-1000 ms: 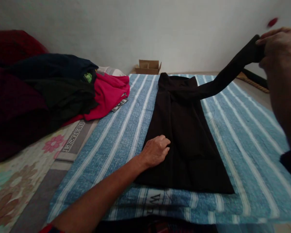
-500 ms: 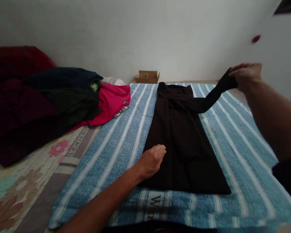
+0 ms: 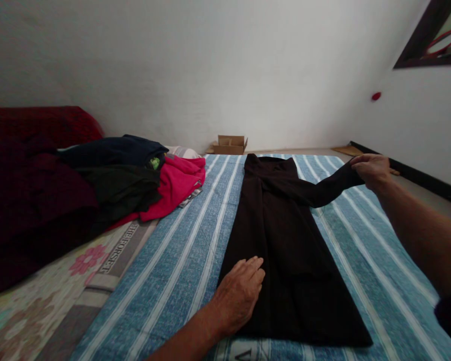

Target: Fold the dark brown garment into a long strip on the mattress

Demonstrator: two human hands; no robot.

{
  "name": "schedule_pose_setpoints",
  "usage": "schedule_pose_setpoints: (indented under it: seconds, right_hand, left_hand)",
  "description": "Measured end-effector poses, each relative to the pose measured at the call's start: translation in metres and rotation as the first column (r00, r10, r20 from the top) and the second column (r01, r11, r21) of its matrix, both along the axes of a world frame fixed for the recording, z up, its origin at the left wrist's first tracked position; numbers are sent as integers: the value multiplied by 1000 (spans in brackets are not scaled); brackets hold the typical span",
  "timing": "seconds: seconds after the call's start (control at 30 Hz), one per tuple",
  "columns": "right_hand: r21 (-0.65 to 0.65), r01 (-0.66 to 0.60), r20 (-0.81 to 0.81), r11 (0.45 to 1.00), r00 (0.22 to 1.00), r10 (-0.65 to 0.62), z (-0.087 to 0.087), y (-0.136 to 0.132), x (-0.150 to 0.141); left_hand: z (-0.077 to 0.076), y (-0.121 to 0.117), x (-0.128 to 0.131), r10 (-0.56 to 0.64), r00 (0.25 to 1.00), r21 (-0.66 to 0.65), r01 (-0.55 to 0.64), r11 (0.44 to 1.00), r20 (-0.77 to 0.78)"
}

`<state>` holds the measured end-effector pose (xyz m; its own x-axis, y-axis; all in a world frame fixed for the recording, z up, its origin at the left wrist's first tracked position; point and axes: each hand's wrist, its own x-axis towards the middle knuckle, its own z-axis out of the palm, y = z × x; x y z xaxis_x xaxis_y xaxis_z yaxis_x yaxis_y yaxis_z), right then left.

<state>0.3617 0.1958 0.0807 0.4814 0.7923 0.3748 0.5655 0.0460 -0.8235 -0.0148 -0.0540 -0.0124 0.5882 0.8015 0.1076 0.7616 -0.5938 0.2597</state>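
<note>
A long black garment [image 3: 285,240] lies flat along a blue striped cloth [image 3: 180,250]. My left hand [image 3: 238,293] rests palm down on its near left edge, fingers flat and together. My right hand [image 3: 372,170] is closed on the end of the garment's black sleeve [image 3: 323,188], which stretches out to the right, just above the cloth.
A heap of dark, navy and pink clothes [image 3: 108,185] lies at the left, with a dark red bundle [image 3: 26,190] behind it. A small cardboard box [image 3: 230,144] stands by the far wall. A floral sheet [image 3: 41,296] covers the near left.
My right hand has lowered the sleeve from high at the right down to just above the cloth. My left hand has flattened on the garment's edge. The view has tilted upward.
</note>
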Motion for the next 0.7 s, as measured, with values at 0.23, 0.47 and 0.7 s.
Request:
schedule_pose_setpoints:
  seconds: [0.23,0.47,0.7]
  right_hand:
    - [109,5,-31,994,1000,-2,28,15,-14]
    - [253,81,-43,964,996,-73,64,20,-11]
    - [-174,254,340,951,922,-184,5,-2,28]
  left_hand:
    - [-7,6,-2,31,996,44,-27,999,-89]
    - [-14,12,-3,40,994,24,-37,999,-106]
    - [-11,15,3,45,991,-19,-48,999,-124]
